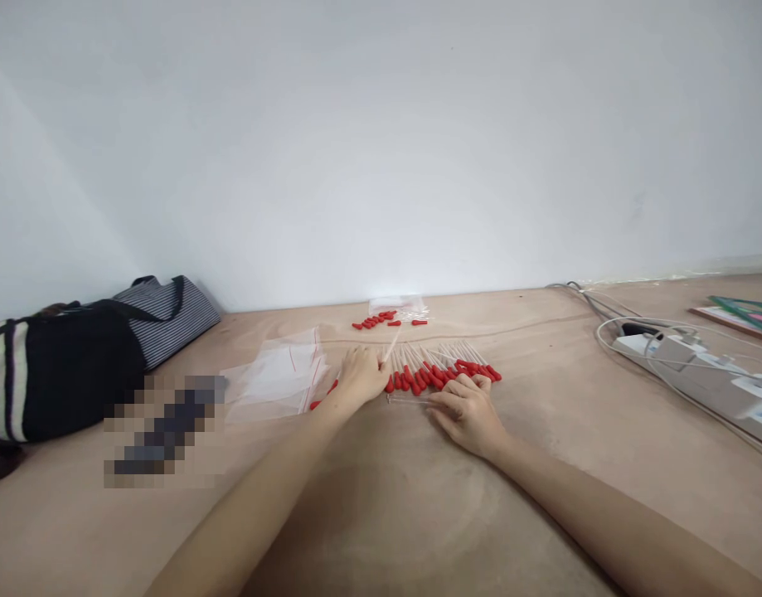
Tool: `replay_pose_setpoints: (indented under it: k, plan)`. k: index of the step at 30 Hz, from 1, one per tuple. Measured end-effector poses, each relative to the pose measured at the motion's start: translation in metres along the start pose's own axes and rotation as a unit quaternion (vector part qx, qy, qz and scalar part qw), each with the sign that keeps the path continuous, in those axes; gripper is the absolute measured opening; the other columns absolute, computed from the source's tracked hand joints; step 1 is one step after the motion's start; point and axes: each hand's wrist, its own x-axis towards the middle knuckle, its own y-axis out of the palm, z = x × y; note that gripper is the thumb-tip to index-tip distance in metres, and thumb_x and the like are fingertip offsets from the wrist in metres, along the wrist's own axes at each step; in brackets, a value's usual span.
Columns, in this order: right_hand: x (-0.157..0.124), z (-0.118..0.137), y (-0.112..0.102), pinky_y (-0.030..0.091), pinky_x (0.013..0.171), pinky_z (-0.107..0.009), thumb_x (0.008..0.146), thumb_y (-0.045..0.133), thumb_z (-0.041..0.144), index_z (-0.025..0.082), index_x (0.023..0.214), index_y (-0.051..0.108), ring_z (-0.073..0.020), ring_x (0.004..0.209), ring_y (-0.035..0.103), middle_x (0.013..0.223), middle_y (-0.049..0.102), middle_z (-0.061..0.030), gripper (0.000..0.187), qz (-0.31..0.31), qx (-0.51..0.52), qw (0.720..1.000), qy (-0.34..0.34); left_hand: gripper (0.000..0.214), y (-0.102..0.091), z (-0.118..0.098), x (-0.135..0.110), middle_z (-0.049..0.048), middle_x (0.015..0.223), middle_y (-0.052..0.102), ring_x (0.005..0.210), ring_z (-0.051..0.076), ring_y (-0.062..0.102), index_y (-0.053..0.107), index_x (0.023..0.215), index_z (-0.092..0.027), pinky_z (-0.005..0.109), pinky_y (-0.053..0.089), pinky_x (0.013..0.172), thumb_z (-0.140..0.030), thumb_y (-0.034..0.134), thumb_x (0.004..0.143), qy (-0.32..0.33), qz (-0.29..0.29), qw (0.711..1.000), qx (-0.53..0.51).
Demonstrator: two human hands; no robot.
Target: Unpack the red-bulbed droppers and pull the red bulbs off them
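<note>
A row of droppers (pixel 421 377) with red rubber bulbs and thin clear tubes lies on the table, bulbs toward me and tubes pointing to the wall. My left hand (pixel 363 375) is closed at the left end of this row, with a pale thin tube (pixel 393 342) sticking up from its fingers. That tube's bulb end is hidden by the hand. In front of the row, my right hand (pixel 471 412) has its fingers pinched together on a clear tube (pixel 409 400) that points left. Its far end is under the fingers. A few red bulbs (pixel 317 405) show beside my left wrist.
Clear zip bags (pixel 274 373) with red lines lie to the left. More droppers (pixel 374 321) lie by another clear bag (pixel 390 304) near the wall. A striped bag (pixel 169 319) and black cloth (pixel 100 365) stand far left. Cables and a power strip (pixel 679 373) occupy the right.
</note>
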Motion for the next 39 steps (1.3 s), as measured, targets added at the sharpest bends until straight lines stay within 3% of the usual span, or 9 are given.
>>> replay_pose_setpoints:
  k: [2,5,8,11,16,23,36,39]
  plan:
    - [-0.001,0.002,-0.001,0.024,0.074,-0.032,0.08,0.053,0.03,0.019,0.076,0.06,-0.0141,0.073,0.047,0.072,0.056,-0.0016,0.013,-0.043,-0.006,0.999,0.004,0.016,-0.003,0.008,-0.02,0.0087,0.083,0.063,0.078,0.023,0.058,0.057,0.079,-0.015,0.033,0.04,0.069,-0.019,0.042,0.079,0.022,-0.003,1.0,-0.001]
    - [-0.003,0.008,-0.003,0.027,0.076,-0.034,0.078,0.053,0.04,0.017,0.074,0.055,-0.0178,0.08,0.049,0.078,0.056,-0.0049,0.022,-0.096,-0.009,0.995,-0.009,0.013,0.005,0.023,-0.052,0.0045,0.075,0.059,0.069,0.019,0.056,0.051,0.083,-0.017,0.029,0.041,0.06,-0.019,0.037,0.084,0.141,-0.001,0.99,-0.013]
    - [-0.004,0.018,-0.005,0.025,0.081,-0.037,0.077,0.053,0.046,0.019,0.088,0.057,-0.0195,0.086,0.05,0.088,0.059,-0.0064,0.029,-0.051,-0.007,0.997,-0.059,0.012,0.023,0.034,-0.072,0.0032,0.076,0.057,0.07,0.019,0.055,0.048,0.081,-0.018,0.028,0.041,0.061,-0.017,0.037,0.085,0.239,-0.023,0.97,-0.035]
    - [-0.004,0.027,-0.003,0.02,0.087,-0.039,0.079,0.054,0.042,0.023,0.097,0.059,-0.0178,0.086,0.051,0.087,0.062,-0.003,0.027,0.015,-0.01,0.994,-0.106,0.012,0.035,0.037,-0.078,0.0028,0.075,0.056,0.071,0.018,0.054,0.048,0.079,-0.018,0.028,0.042,0.063,-0.017,0.038,0.086,0.285,-0.042,0.955,-0.073]
    - [-0.003,0.031,0.002,0.019,0.08,-0.037,0.084,0.05,0.031,0.025,0.088,0.064,-0.0127,0.07,0.048,0.063,0.06,0.0019,0.015,0.034,-0.012,0.994,-0.104,0.008,0.037,0.033,-0.078,0.0028,0.079,0.058,0.075,0.016,0.055,0.051,0.082,-0.018,0.026,0.043,0.066,-0.018,0.044,0.085,0.268,-0.029,0.946,-0.18]
    - [-0.003,0.031,-0.003,0.021,0.071,-0.031,0.088,0.041,0.025,0.019,0.071,0.062,-0.0106,0.064,0.044,0.055,0.053,0.0016,0.027,0.093,0.018,0.99,-0.102,0.012,0.028,0.031,-0.08,0.0007,0.072,0.059,0.069,0.014,0.055,0.055,0.072,-0.018,0.024,0.042,0.062,-0.016,0.047,0.081,0.215,0.035,0.951,-0.218]
    - [-0.004,0.029,-0.001,0.022,0.07,-0.031,0.09,0.035,0.026,0.017,0.063,0.057,-0.0111,0.063,0.042,0.054,0.05,0.0007,0.036,0.113,0.087,0.986,-0.086,0.017,0.029,0.033,-0.08,0.0009,0.068,0.056,0.067,0.014,0.053,0.052,0.067,-0.018,0.024,0.04,0.06,-0.015,0.043,0.082,0.233,0.026,0.948,-0.213]
    - [-0.007,0.022,-0.002,0.022,0.07,-0.031,0.089,0.037,0.025,0.017,0.063,0.058,-0.0111,0.064,0.042,0.055,0.051,0.0006,0.033,0.098,0.092,0.988,-0.076,0.018,0.027,0.04,-0.08,0.0008,0.066,0.055,0.063,0.014,0.052,0.051,0.066,-0.017,0.024,0.04,0.058,-0.016,0.043,0.082,0.209,0.001,0.955,-0.21]
